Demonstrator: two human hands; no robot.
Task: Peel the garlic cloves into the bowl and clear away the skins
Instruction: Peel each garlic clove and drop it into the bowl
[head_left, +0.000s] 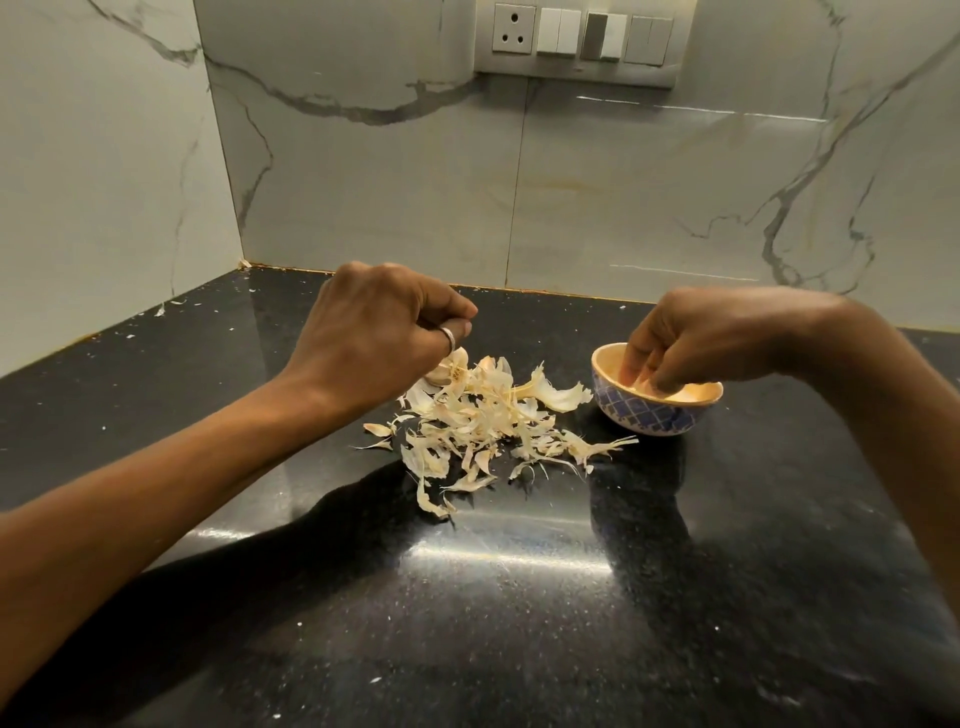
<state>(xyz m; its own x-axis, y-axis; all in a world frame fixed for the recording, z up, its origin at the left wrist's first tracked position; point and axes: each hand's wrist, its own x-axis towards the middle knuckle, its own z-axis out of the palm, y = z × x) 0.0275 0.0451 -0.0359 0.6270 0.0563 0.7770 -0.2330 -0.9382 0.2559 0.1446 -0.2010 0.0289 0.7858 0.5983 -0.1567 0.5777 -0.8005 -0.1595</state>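
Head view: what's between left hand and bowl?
A loose pile of garlic skins on the counter fills the stretch between left hand and bowl, seen in the head view; a garlic bulb sits beside the hand.

No legible text, brand or number in view. The switch plate (574, 44) on the wall shows no lettering. The bowl (657, 415) carries only a blue lattice pattern.

One left hand (371, 332), one right hand (722, 345), one bowl (649, 418), one garlic bulb (448, 371), countless skins (478, 421), one switch panel (576, 44).
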